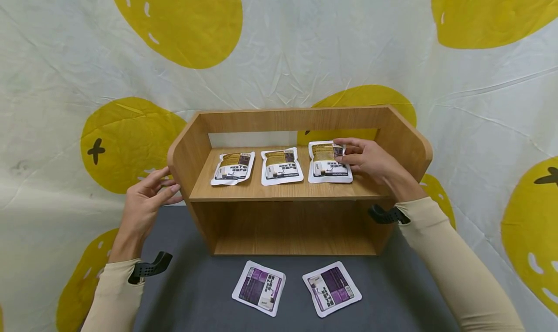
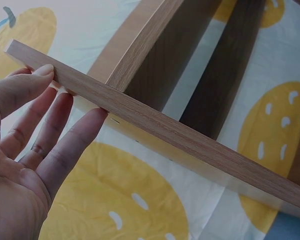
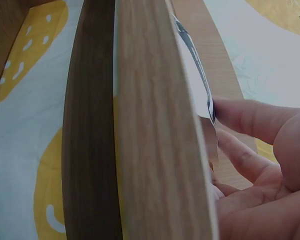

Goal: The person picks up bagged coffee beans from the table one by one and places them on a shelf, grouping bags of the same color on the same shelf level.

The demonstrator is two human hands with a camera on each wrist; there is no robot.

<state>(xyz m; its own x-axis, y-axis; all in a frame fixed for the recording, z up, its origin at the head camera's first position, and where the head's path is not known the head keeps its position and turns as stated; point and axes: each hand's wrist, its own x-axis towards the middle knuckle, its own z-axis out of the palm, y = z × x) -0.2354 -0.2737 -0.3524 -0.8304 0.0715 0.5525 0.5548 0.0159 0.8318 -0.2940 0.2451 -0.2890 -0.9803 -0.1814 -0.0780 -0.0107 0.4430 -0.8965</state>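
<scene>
On the upper board of a two-level wooden shelf (image 1: 287,192) lie a left pouch (image 1: 233,168) and a middle pouch (image 1: 281,166), both white with gold and brown print. A matching right pouch (image 1: 330,163) is beside them, and my right hand (image 1: 370,161) pinches its right edge between thumb and fingers. The right wrist view shows the right hand (image 3: 260,155) behind the shelf board, partly hidden. My left hand (image 1: 150,201) touches the shelf's left side panel. In the left wrist view its thumb and fingertips rest against the panel edge (image 2: 155,117), fingers fairly straight.
Two white pouches with purple print, a left one (image 1: 259,288) and a right one (image 1: 332,289), lie on the dark grey table (image 1: 196,293) before the shelf. Behind hangs a pale cloth (image 1: 279,41) with big yellow shapes. The shelf's side panels rise beside both hands.
</scene>
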